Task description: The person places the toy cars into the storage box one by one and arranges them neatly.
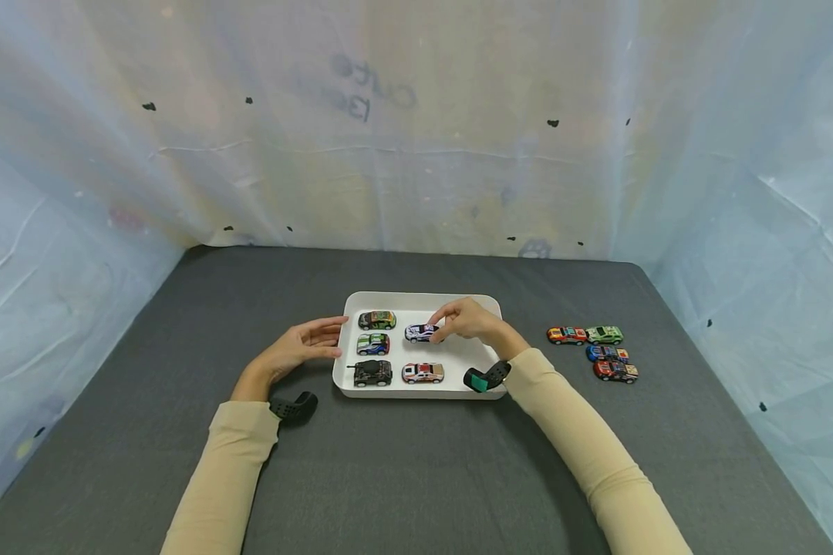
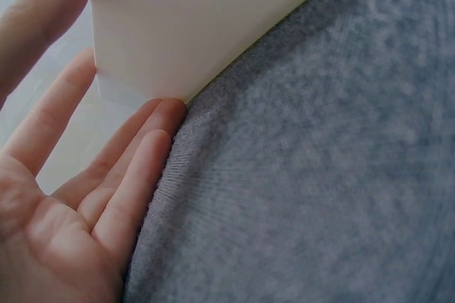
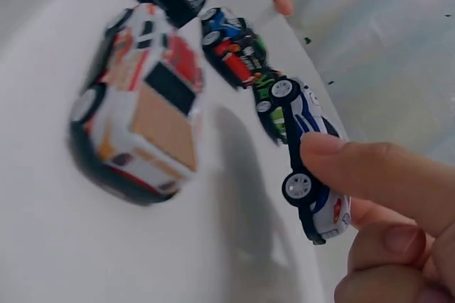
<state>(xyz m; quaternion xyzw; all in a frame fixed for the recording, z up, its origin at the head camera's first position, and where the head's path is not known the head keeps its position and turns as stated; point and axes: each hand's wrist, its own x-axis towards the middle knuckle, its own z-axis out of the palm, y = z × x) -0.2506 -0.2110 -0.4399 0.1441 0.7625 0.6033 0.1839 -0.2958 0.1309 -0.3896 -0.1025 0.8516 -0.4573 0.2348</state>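
"Pinching what, that right hand (image 1: 469,318)?"

"A small white toy car with blue-purple markings (image 1: 419,332), clamped between thumb and fingers."

"And where does it lie?"

"Within the outline of the white rectangular plastic tray (image 1: 416,394), right of the blue, green and white toy car (image 1: 373,344) and beyond the white, red and tan toy car (image 1: 423,373). Whether its wheels touch the tray floor, I cannot tell."

"The left hand (image 1: 293,351)?"

"At the tray's left edge — fingers extended, a little apart, fingertips against the outer wall. The held car is well inside from it."

"Edges and room?"

"A raised wall with rounded corners all round. Along its left side, the dark green and orange toy car (image 1: 376,320) stands farthest and the black toy vehicle (image 1: 372,373) nearest. White floor shows on the right, beneath the right hand. Grey cloth (image 1: 416,470) stretches between the tray and four multicoloured toy cars (image 1: 605,353) clustered to its right."

"And the arms?"

"The right forearm in a beige sleeve (image 1: 590,439) slants in from the lower right, its hand reaching over the tray wall. The left forearm in a beige sleeve (image 1: 218,478) rises from the lower left — outside the tray."
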